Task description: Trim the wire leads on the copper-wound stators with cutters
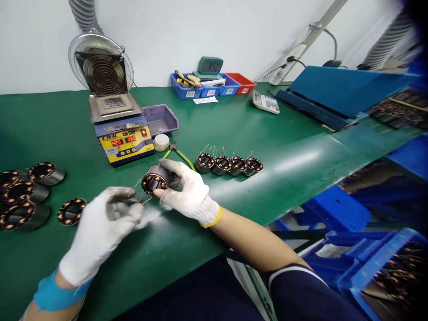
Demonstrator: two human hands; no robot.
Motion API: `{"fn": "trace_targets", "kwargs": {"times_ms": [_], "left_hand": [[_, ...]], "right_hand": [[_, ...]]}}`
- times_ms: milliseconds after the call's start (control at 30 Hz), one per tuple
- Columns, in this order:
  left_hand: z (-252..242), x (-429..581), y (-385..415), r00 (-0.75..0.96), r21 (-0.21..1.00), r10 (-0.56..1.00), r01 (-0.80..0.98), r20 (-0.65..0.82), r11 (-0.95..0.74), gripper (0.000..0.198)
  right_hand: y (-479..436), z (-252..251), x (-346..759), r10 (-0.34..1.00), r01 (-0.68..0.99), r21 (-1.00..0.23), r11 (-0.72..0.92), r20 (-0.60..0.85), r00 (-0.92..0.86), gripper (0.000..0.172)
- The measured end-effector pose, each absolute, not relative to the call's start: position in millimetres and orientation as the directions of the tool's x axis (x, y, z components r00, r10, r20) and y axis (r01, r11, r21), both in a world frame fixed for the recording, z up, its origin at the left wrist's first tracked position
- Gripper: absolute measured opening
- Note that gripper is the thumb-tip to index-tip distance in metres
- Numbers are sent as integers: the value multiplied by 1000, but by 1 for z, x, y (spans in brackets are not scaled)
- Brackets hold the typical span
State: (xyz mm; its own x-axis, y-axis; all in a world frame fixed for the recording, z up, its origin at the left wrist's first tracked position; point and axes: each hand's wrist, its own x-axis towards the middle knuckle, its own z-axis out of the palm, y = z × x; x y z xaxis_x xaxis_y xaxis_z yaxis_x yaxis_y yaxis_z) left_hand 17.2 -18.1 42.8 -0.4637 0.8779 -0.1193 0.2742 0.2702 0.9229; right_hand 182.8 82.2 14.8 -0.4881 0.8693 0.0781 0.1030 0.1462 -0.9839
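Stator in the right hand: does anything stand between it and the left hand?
Nothing separate is visible between them. Only the stator's own thin wire leads reach across the gap toward the left hand. The right hand holds the opposite side, and the green-handled cutters lie beyond it.

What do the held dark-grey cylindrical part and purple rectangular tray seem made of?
Dark-grey cylindrical part: probably metal shell, judging by its dull sheen; orange-brown wires suggest copper. Purple rectangular tray: likely moulded plastic, with thin, semi-matte walls.
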Motion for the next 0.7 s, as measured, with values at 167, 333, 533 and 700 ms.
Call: {"fn": "trace_targets", "kwargs": {"times_ms": [167, 333, 533, 700], "left_hand": [[45, 19, -28, -273, 940, 921, 120, -278, 319, 42], [49, 6, -42, -408, 997, 911, 31, -52, 71, 37], [21, 29, -38, -54, 673, 931, 706, 361, -220, 14], [4, 38, -34, 117, 397, 906, 870, 407, -291, 29]], "right_hand": [[82, 14, 183, 867, 151, -961, 231, 133, -480, 70], [100, 27, 178, 867, 219, -903, 370, 251, -430, 65], [174, 90, 130, 706, 517, -481, 708, 477, -524, 64], [226, 148, 60, 627, 653, -92, 752, 406, -665, 58]]}}
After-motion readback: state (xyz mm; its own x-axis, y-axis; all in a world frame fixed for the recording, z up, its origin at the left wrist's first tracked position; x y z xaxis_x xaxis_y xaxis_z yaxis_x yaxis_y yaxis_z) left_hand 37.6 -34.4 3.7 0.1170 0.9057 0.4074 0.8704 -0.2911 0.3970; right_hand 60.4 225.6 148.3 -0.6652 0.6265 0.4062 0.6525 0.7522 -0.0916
